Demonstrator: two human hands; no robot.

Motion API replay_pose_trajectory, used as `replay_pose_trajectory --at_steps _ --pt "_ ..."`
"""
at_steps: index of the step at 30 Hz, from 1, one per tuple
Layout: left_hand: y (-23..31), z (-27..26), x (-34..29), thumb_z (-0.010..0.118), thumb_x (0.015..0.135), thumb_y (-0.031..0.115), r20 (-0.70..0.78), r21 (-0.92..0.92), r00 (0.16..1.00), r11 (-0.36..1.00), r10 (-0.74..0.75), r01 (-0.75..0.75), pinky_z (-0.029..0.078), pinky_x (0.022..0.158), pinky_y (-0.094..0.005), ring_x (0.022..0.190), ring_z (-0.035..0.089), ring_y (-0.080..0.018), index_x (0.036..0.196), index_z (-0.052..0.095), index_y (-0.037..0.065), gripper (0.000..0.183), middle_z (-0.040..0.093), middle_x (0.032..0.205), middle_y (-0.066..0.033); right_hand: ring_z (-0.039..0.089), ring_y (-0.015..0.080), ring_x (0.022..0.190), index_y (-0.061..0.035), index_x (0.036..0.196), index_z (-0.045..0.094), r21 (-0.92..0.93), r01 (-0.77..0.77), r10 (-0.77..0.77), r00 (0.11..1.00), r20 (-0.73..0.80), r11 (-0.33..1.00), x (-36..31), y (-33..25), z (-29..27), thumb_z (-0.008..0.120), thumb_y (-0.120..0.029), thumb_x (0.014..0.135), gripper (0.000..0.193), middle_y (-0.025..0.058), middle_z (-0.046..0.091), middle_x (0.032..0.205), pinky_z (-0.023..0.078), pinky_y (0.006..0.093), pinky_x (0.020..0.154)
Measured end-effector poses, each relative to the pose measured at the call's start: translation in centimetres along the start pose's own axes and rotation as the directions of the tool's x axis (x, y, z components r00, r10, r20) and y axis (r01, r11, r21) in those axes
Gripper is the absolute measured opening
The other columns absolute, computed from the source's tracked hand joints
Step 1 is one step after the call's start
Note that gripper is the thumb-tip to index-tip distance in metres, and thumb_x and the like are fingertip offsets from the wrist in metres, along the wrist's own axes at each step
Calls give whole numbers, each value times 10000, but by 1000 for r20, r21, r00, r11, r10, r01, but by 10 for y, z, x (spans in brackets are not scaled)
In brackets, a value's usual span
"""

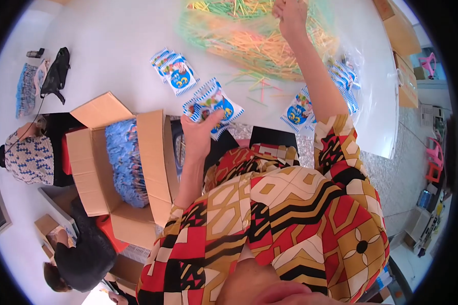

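Observation:
In my left hand, a small stack of blue-and-white striped packets is gripped near the table's front edge, the thumb lying across the top one. My right arm stretches far over the table. At its end my right hand is closed above a big clear plastic bag of thin coloured sticks; what its fingers hold, if anything, is too small to make out. More striped packets lie overlapped just beyond my left hand. Another group of packets is partly hidden under my right forearm.
Loose sticks are scattered on the white table. An open cardboard box filled with blue packets stands at my left. Two people work further left. Cardboard boxes stand at the table's far right, and a black bag lies far left.

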State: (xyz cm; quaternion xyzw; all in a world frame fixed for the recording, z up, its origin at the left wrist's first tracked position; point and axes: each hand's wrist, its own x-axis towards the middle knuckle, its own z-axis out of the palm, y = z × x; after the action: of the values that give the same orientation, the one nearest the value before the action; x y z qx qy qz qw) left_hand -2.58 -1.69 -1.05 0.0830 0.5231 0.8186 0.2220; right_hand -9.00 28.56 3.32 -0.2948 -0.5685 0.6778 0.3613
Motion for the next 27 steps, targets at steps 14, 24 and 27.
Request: replay_pose_trajectory --at_steps 14,24,27 --pt "-2 -8 -15 669 715 -82 -26 -16 999 1000 26 -26 508 757 -274 823 614 -126 1061 565 -31 365 634 961 -78 445 55 551 -70 714 488 -150 162 -25 756 654 975 -161 113 -2 510 -262 921 283 -15 464 580 360 218 512" --pt "-3 -16 -16 671 716 -76 -33 9 999 1000 10 -9 510 748 -272 823 614 -120 1059 570 -26 361 636 961 -75 499 46 646 -53 850 539 -94 151 -43 719 694 984 -164 113 1 623 -126 846 111 -7 549 783 408 189 572" --pt "-3 -17 -17 669 720 -72 -41 32 999 999 15 -14 510 745 -270 822 613 -116 1059 572 -23 356 636 963 -73 509 48 698 -42 919 539 -73 115 -28 699 715 991 -166 115 -1 616 -89 846 116 -4 554 855 422 184 609"
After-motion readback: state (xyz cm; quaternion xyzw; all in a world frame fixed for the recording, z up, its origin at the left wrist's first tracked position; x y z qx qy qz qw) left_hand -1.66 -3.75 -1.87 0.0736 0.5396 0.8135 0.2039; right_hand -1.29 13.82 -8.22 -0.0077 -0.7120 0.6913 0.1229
